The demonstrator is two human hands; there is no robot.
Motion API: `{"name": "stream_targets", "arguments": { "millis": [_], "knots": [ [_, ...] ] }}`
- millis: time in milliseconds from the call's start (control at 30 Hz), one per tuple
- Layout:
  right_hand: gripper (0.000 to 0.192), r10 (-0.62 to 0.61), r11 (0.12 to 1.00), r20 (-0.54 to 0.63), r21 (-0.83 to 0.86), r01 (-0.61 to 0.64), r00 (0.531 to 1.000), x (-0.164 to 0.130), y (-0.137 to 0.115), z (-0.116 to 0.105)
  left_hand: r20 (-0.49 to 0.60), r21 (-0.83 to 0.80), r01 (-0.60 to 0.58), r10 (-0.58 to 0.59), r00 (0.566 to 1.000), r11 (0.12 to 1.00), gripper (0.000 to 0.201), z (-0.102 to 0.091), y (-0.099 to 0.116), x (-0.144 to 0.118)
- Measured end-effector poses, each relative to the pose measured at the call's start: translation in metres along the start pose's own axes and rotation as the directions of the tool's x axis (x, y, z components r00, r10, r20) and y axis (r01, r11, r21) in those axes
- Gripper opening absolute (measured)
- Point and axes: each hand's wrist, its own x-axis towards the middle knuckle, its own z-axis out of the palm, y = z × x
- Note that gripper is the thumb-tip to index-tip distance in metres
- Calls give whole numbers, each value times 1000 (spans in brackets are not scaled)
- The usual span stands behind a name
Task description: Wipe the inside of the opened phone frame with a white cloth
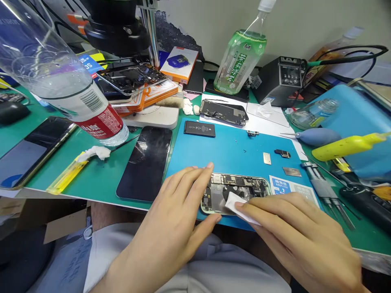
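An opened phone [218, 197], its boards and inner metal exposed, lies on the blue work mat [198, 152]. My left hand [175, 207] holds the phone's left end, fingertips by the upper edge and thumb by the lower edge. Pinched in my right hand [296, 228] is a folded white wipe [236, 201], its tip touching the inside of the phone near a dark round patch. My right hand hides the phone's lower right corner. Above the phone on the mat lie a black battery [199, 129], a small metal plate [266, 158] and a small black module [282, 153].
A dark screen [145, 162] and a large water bottle [100, 114] stand left of the mat. Behind it are a detached display assembly [222, 112] and a green-labelled bottle [241, 61]. Tweezers [325, 191], a yellow tube [345, 147] and a blue blower [319, 137] lie right.
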Motion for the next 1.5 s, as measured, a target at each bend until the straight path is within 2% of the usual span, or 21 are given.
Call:
{"name": "stream_targets", "arguments": {
  "millis": [133, 333, 633, 833, 1100, 1267, 1433, 1500],
  "knots": [
    [15, 35, 999, -6, 41, -34, 999, 2, 0, 8, -2, 5, -9, 9, 1000, 1000, 71, 1, -1, -1],
    [21, -32, 998, 21, 59, 31, 999, 10, -6, 13, -13, 10, -5, 5, 1000, 1000, 71, 1, -2, -1],
    [12, 49, 996, 31, -73, -46, 998, 35, -20, 17, -30, 12, 7, -7, 1000, 1000, 72, 3, -1, -2],
    [9, 74, 992, 27, -104, -71, 997, 36, -22, 22, -28, -9, 12, -13, 1000, 1000, 74, 4, -1, -1],
    [21, -52, 972, 75, -227, 68, 996, 35, -22, 22, -18, -35, 16, -17, 1000, 999, 79, 7, -2, -1],
    [22, -50, 951, 81, -301, 72, 995, 37, -25, 25, -14, -49, 19, -19, 1000, 999, 78, 5, -1, -3],
    [18, -21, 972, 79, -231, 39, 997, 39, -22, 20, -17, -64, 21, -22, 1000, 998, 79, 6, -1, -3],
    [15, 22, 991, 2, -129, -21, 1000, 35, -19, 14, -20, -73, 19, -20, 1000, 997, 80, 5, -2, -2]
  ]
}}
